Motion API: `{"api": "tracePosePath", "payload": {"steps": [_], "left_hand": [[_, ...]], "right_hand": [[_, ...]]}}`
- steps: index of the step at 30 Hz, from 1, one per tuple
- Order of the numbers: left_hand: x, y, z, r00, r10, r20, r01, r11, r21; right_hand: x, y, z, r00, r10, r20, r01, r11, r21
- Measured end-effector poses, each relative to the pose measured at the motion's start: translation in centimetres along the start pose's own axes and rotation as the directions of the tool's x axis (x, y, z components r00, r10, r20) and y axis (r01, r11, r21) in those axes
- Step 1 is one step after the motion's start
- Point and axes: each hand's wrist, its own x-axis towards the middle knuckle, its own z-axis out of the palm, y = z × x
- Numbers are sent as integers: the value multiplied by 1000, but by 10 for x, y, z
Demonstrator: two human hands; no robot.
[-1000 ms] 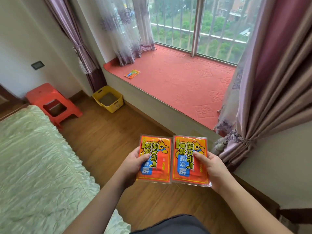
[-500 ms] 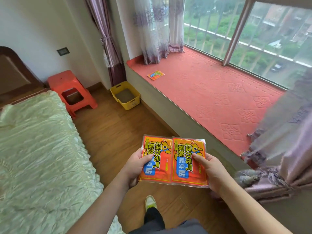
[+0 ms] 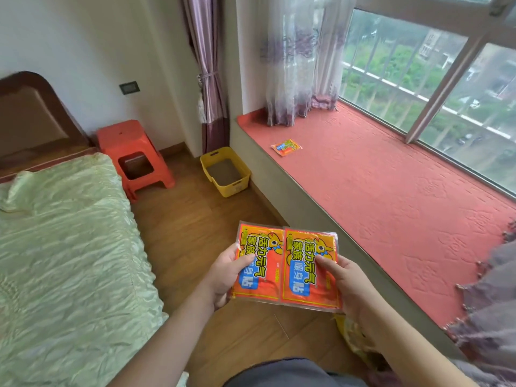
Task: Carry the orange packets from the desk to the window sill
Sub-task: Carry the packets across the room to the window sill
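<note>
A person is standing over a wooden floor (image 3: 178,236), holding two orange packets side by side in front of them. The left hand (image 3: 223,275) is gripping the left packet (image 3: 258,263), thumb clamped over its front and fingers underneath. The right hand (image 3: 349,286) is gripping the right packet (image 3: 310,268) the same way, and this packet's inner edge is overlapping the left one. Ahead and to the right of both grips, the window sill (image 3: 391,191), covered in a red quilted mat, is running along the window. A third orange packet (image 3: 286,147) is lying flat on the sill, well beyond the hands. To the left of the grips, a bed (image 3: 64,247) is showing, with an orange stool (image 3: 134,155) and a yellow bin (image 3: 226,171) farther ahead.
</note>
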Motion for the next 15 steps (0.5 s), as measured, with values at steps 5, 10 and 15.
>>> {"api": "tracePosePath", "payload": {"steps": [5,10,15], "left_hand": [[39,17,-9,1000,-8,-17,8,1000,-15],[90,42,-9,999,-15,-36,14,1000,-11],[146,82,-3,997,-9,-74,9,1000,-5]], "right_hand": [[41,-22,10,1000,8,-4,-8,1000,-27],[93,-53,18,1000,26,16,-25,999,-27],[152,-104,22,998,13,59,-11,999,-41]]}}
